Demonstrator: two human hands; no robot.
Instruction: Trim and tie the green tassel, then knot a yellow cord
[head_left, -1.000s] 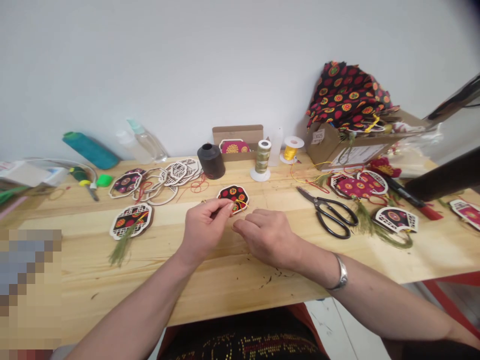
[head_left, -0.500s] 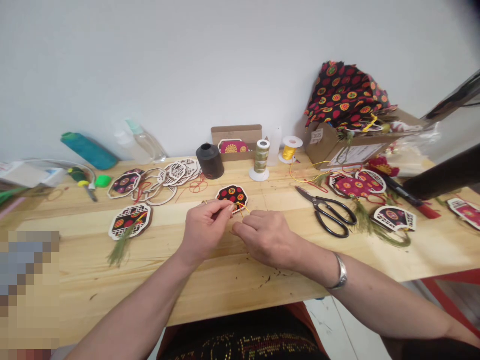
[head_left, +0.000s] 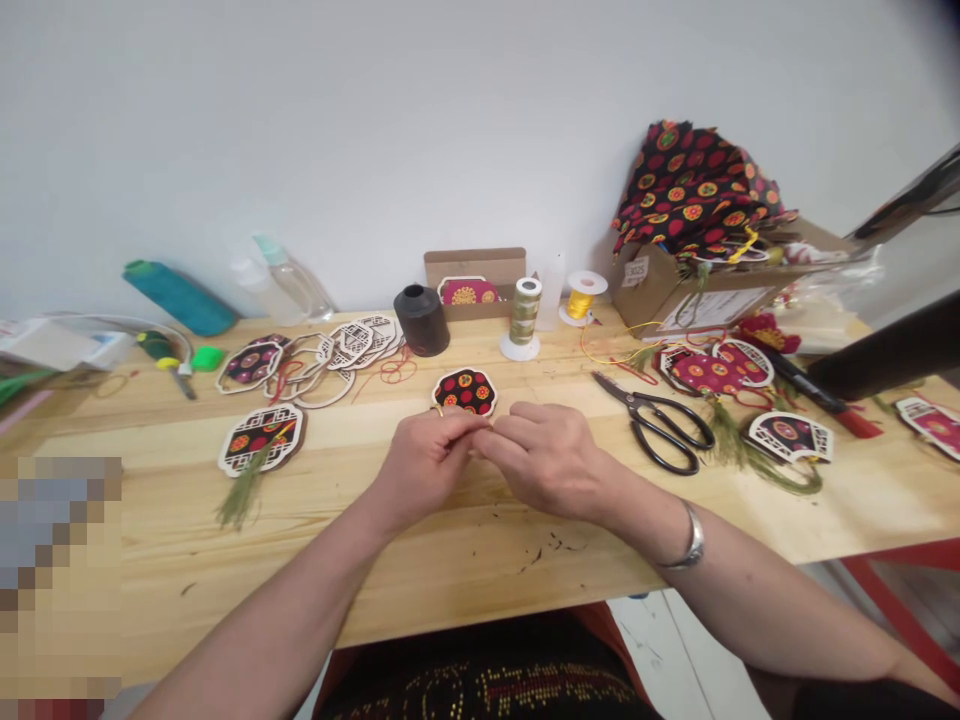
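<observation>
Wooden table (head_left: 420, 590) — ornament (head_left: 464, 390), long axis sideways — left grip (head_left: 427, 462), right grip (head_left: 546, 460) pinched (contents hidden)

The left hand (head_left: 427, 460) has shifted to the right, taking its ring (head_left: 439, 410) along, and the right hand (head_left: 551, 460) has moved a little up, away from the body, with its bracelet (head_left: 694, 538) shifting slightly too. The gap between them is gone: the fingers, apart before, now overlap in view just below the patch (head_left: 465, 390). The yellow cord, seen earlier over the patch's lower right and stretching toward the right hand, no longer crosses there; the hands hide most or all of it.
</observation>
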